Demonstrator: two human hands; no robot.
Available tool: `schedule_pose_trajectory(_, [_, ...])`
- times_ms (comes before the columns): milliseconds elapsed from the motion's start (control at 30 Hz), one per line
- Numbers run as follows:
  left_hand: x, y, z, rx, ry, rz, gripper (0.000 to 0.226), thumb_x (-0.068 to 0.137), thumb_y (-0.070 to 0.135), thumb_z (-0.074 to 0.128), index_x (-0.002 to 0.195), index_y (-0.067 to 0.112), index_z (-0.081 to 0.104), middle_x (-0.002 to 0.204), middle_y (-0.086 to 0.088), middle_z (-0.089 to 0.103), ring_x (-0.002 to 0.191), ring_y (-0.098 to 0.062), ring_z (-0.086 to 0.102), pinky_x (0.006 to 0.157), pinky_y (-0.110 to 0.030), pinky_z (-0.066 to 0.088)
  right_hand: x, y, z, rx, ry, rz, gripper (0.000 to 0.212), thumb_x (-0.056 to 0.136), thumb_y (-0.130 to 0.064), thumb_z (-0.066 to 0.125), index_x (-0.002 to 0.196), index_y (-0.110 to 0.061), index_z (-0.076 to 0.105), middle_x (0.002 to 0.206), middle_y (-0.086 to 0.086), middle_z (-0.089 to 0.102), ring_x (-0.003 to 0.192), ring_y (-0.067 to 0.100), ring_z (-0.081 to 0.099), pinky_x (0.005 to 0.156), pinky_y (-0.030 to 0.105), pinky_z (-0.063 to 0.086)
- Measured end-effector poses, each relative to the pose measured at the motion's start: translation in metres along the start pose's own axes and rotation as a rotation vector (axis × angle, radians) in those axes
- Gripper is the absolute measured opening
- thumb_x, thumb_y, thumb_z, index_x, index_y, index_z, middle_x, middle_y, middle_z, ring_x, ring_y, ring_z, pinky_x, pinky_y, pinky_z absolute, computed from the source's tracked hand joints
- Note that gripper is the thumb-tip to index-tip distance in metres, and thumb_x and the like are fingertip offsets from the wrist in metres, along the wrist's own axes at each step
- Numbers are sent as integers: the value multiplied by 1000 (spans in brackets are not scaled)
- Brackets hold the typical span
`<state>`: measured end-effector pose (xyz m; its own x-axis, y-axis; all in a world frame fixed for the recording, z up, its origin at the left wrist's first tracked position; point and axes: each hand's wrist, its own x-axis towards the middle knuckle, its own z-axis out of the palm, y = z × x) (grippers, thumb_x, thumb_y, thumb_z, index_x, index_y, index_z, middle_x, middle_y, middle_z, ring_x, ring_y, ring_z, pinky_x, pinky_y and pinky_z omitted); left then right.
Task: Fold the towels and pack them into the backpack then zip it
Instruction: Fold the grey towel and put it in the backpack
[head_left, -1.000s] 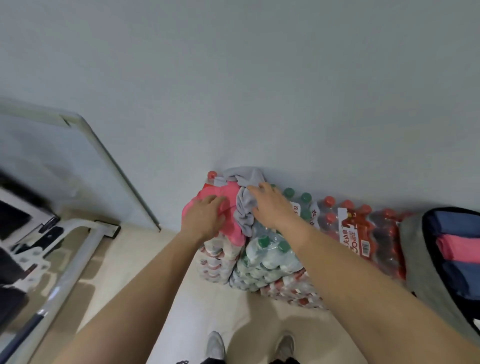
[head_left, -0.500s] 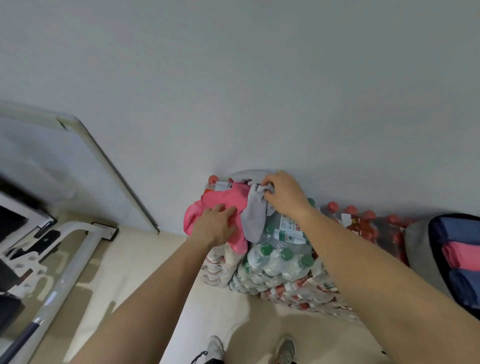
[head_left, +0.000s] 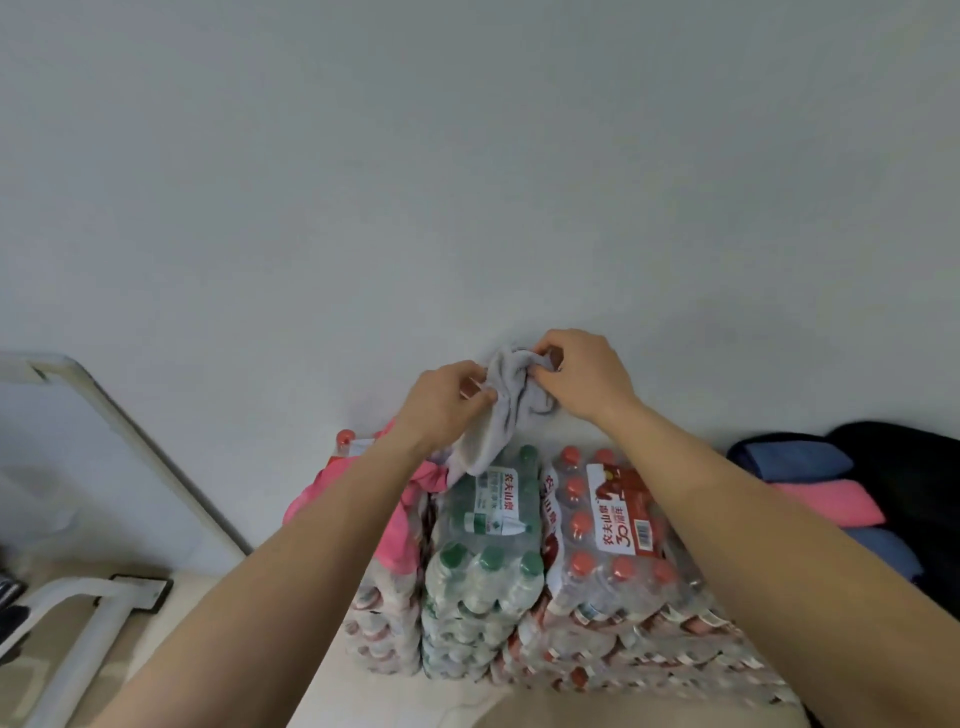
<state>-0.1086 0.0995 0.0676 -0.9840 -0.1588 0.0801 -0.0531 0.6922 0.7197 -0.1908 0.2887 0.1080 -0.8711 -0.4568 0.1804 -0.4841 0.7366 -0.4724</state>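
A crumpled grey towel (head_left: 506, 410) hangs in the air above the stacked bottle packs. My left hand (head_left: 441, 402) pinches its left side and my right hand (head_left: 582, 376) grips its upper right part. A pink towel (head_left: 395, 519) lies bunched on the left bottle pack, partly hidden by my left forearm. At the right edge the black backpack (head_left: 924, 467) stands open, with folded blue towels (head_left: 795, 460) and a folded pink towel (head_left: 826, 501) inside.
Shrink-wrapped packs of green-capped bottles (head_left: 483, 545) and red-capped bottles (head_left: 613, 530) are stacked against the white wall (head_left: 467, 182). A white board (head_left: 78, 441) on a metal stand (head_left: 104, 608) leans at the left. The floor (head_left: 171, 675) is beige.
Both hands lifted the grey towel up off the bottle packs. My left hand let go of the pink towel and took the grey one. The pink towel stayed on the pack.
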Motion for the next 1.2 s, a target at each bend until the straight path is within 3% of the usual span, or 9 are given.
schedule_pose_trajectory(233, [19,26,29,-3,39,-27,19,89,38,65,101,23,68,84,6,68,76,-12,63,60,-15,41,-41,66,20,84,-40,195,35,96,-30,57,131,-30,59,118,-3,64,100,15,62,86,35,53])
schedule_pose_trajectory(400, [25,34,59,-99,-1,-99,12,84,30,71,89,22,63,72,4,72,67,-14,68,67,-37,58,-57,55,38,291,-66,136,29,94,-40,57,121,-27,58,109,-9,63,91,9,61,83,35,54])
schedule_pose_trajectory(500, [24,37,74,-189,-12,-100,17,87,25,70,97,20,57,71,1,74,63,-19,70,60,-36,57,-63,54,47,339,-137,153,49,85,-46,65,130,-31,50,117,-10,61,99,10,60,85,36,53])
schedule_pose_trajectory(633, [25,43,82,-170,-65,-62,14,92,14,57,101,23,63,75,2,74,69,-10,71,69,-30,58,-66,60,53,391,-209,160,79,66,-53,80,135,-32,46,121,-10,60,104,10,60,87,32,54])
schedule_pose_trajectory(767, [29,42,82,-98,-76,-89,25,87,9,53,103,20,70,91,2,75,87,-11,70,80,-23,54,-62,68,51,348,-135,162,45,91,-20,62,135,-23,52,116,2,68,92,16,63,84,34,55])
schedule_pose_trajectory(867, [27,40,78,-14,-83,-74,25,81,10,63,105,19,69,87,7,74,88,-8,67,73,-12,47,-57,75,40,348,-113,171,31,92,-11,54,120,-21,61,105,1,70,86,17,64,82,38,56])
schedule_pose_trajectory(933, [27,40,76,52,-65,-37,17,80,17,69,97,20,70,83,6,74,82,-9,67,71,-16,49,-53,76,32,354,-123,146,26,90,-7,49,105,-22,64,97,-2,69,84,17,63,78,38,55])
schedule_pose_trajectory(1100, [25,40,78,276,-31,65,15,87,38,64,83,25,70,87,7,62,77,-14,59,68,-30,49,-42,69,14,343,-155,109,20,99,-13,39,101,-15,58,94,1,62,84,18,56,69,29,43])
schedule_pose_trajectory(1200, [26,37,77,283,-89,109,16,91,40,62,89,26,71,96,9,63,85,-12,60,74,-33,50,-38,67,3,326,-225,95,11,94,-23,50,101,-19,58,94,-3,62,85,17,57,66,27,42])
